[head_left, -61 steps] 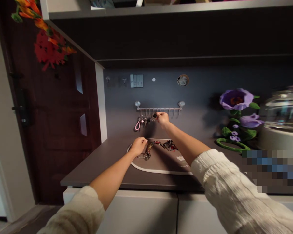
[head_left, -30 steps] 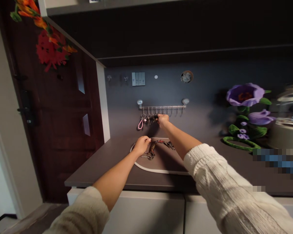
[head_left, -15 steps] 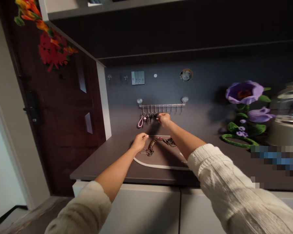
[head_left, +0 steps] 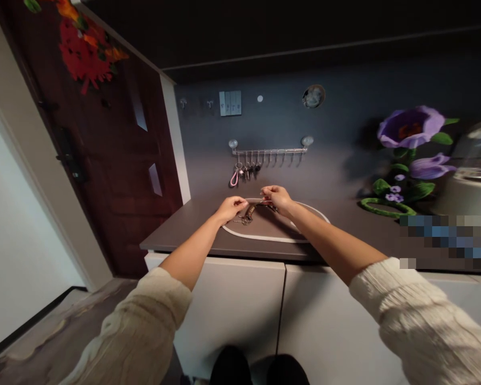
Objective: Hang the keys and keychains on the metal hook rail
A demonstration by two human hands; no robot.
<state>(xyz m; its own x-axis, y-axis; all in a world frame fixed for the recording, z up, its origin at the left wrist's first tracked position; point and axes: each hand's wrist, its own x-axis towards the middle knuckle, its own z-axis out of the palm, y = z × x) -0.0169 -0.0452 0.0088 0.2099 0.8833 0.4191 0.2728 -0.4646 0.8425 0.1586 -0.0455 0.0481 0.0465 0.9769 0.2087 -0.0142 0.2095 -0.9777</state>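
Observation:
My left hand point(head_left: 229, 209) is held over the left part of a white-rimmed tray point(head_left: 260, 238), its fingers closed in a loose pinch with nothing showing in them. My right hand point(head_left: 279, 199) hovers above the tray's middle; its thumb and fingers are a little apart. Between and below both hands lie a brown key strap point(head_left: 250, 212) with metal keys and other dark keychains, partly covered by my right hand. On the wall behind, a clear hook rack point(head_left: 270, 152) carries several keys on its left hooks, among them a pink loop keychain point(head_left: 234, 177).
The tray rests on a grey counter point(head_left: 176, 227) under a dark overhead cabinet point(head_left: 264, 32). To the right stand purple fabric flowers point(head_left: 412, 128) and a pale rounded appliance point(head_left: 460, 192). A dark red door point(head_left: 116, 160) is at the left. White cabinet doors point(head_left: 232, 299) are below.
My right hand has left the keys on the rack and come down over the tray. My left hand stays near the tray's left side. The view has tilted downward.

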